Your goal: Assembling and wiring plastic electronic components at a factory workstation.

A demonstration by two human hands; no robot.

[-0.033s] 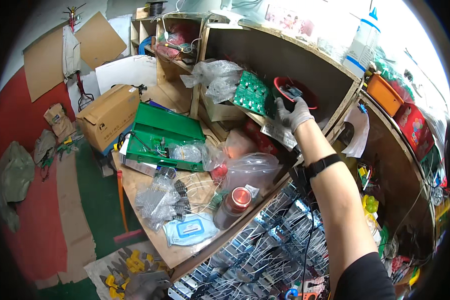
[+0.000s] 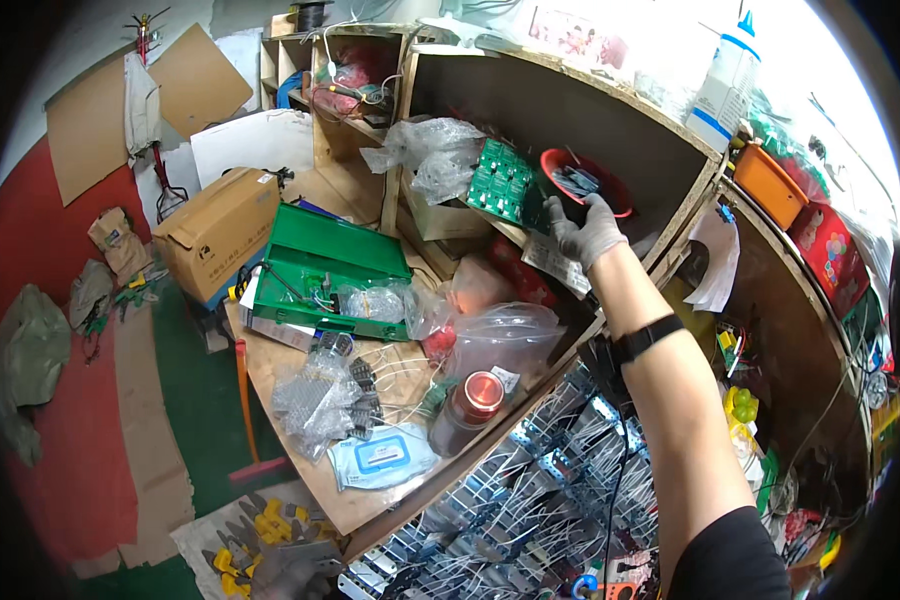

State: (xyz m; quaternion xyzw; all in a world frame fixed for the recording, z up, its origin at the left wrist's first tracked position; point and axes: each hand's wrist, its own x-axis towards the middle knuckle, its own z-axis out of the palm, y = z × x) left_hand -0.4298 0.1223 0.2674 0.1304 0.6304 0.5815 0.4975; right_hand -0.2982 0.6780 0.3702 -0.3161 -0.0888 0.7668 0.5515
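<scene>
Wooden shelving (image 2: 670, 160) at the back, rough along its top edge, with flat dark panels inside. In front, a pale wooden surface (image 2: 340, 513), flat and straight-edged. Beside it, a tangled heap of bluish metal parts (image 2: 510, 520) with thin white wires. Farther left, a brown cardboard box (image 2: 220, 235), squared and closed; next to that, an open green case (image 2: 340, 245), hard-walled, long axis slanting down to the right. At the shelving's opening, a smooth red bowl (image 2: 608, 180), round and so without a clear long axis, tilted, mouth up and toward the camera. Just left, flat green circuit boards (image 2: 500, 183). On the bowl's near side, the right grip (image 2: 588, 237), grey-gloved, closed around the rim. At the lower edge, a blurred grey shape (image 2: 295, 570); cannot tell any left grip there, nor its state. Inside the bowl, small dark pieces (image 2: 576, 181).
</scene>
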